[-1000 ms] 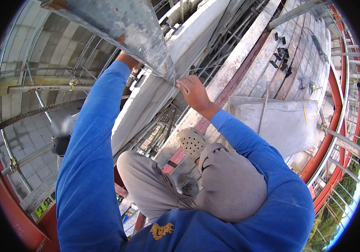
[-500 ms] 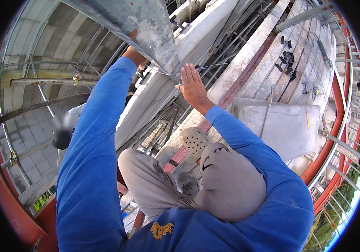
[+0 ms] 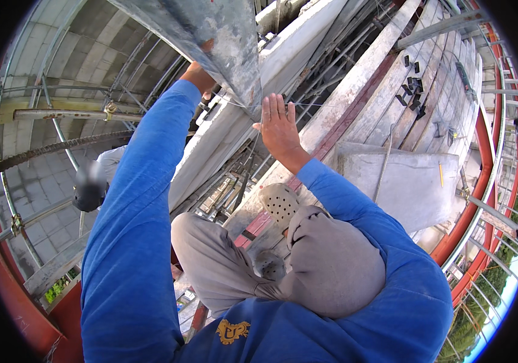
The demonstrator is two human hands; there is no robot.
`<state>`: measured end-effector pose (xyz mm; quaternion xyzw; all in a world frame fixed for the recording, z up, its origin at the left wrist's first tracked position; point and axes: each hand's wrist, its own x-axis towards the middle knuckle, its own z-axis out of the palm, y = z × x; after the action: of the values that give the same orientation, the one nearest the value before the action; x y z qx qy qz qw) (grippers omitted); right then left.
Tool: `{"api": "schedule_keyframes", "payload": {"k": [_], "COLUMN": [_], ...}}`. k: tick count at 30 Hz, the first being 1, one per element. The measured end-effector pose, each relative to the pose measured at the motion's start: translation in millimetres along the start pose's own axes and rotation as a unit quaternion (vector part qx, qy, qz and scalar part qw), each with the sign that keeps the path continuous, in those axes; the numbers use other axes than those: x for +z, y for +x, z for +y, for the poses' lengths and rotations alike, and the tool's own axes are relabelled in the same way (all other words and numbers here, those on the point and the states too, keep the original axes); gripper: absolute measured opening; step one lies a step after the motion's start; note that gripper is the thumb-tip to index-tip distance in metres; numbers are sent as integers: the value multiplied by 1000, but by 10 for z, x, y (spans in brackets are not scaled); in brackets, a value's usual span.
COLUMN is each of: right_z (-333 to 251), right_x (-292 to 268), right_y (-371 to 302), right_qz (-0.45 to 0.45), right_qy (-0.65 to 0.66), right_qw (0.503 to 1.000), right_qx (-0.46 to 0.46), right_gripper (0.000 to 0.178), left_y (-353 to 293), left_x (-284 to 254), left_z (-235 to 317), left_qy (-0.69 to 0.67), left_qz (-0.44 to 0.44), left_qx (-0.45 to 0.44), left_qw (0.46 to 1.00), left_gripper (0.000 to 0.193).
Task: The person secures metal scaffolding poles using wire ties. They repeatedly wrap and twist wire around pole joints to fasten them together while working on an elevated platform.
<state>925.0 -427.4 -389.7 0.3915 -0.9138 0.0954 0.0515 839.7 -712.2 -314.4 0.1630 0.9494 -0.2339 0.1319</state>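
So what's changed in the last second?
The right hand has opened: its fingers, bunched near the grey metal beam's lower tip, are now straight. Whether they released anything, I can't tell. The beam and left hand sit farther right, though the view shifted slightly too. As before, the left hand is at the beam's left edge, black pieces lie on planks, and the pencil is on the grey slab.

Small black pieces (image 3: pixel 415 85) are scattered over weathered planks (image 3: pixel 386 100); a grey sheet (image 3: pixel 416 193) is laid near them, crossed by a thin rod (image 3: pixel 384 163) and topped by a yellow stick (image 3: pixel 441 173); at left, a ribbed bar (image 3: pixel 56 144) and a partly blurred co-worker (image 3: pixel 111 160) are set against grey blockwork (image 3: pixel 35 187)
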Motion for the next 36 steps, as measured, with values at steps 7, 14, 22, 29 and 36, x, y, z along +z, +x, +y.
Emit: {"api": "schedule_keyframes", "payload": {"k": [7,14,22,29,36], "right_z": [112,258,437,421,334], "right_x": [153,306,122,-84,77], "right_y": [12,128,409,-226,-63], "right_qz": [31,-52,-220,86,105], "right_qy": [46,603,804,315,151], "right_qw": [998,763,341,944,980], "right_qx": [-29,226,435,38,-79], "right_gripper": [70,50,54,43,54], "left_y": [-83,-116,-25,12,31], "left_x": [11,-4,-12,-31,-40], "left_z": [17,28,10,5,11], "left_qy": [-6,-7,-11,-16,-17], "left_qz": [1,1,-3,-1,-1], "left_qx": [-1,0,-2,-4,0], "left_qw": [1000,1000,1000,1000,1000], "left_gripper": [78,79,79,79,80]}}
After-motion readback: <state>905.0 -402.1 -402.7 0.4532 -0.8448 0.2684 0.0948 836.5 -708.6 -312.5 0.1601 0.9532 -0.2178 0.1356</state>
